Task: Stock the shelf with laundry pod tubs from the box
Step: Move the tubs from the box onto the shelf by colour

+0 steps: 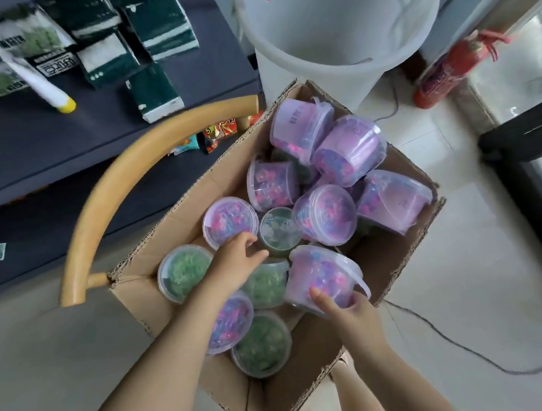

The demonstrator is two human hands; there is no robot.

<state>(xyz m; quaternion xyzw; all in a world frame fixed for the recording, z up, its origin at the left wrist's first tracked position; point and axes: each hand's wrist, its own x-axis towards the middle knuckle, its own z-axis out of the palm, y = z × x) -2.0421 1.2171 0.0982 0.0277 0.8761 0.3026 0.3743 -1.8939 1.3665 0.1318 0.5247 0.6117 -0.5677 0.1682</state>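
Note:
An open cardboard box (158, 296) sits on a wooden chair and holds several clear laundry pod tubs, some with purple-pink pods, some with green ones. My right hand (346, 315) grips a purple tub (321, 274) lying tilted at the box's near right side. My left hand (238, 259) reaches into the middle of the box, fingers relaxed, touching the rim of an upright purple tub (227, 218) beside a small green tub (279, 229). The dark blue shelf (36, 144) runs along the left.
The shelf carries dark green packets (158, 25) and a white tube (36, 80); snack packs lie on a lower level. A big white bucket (339, 18) stands behind the box, a red fire extinguisher (449, 66) to its right. A cable crosses the tiled floor.

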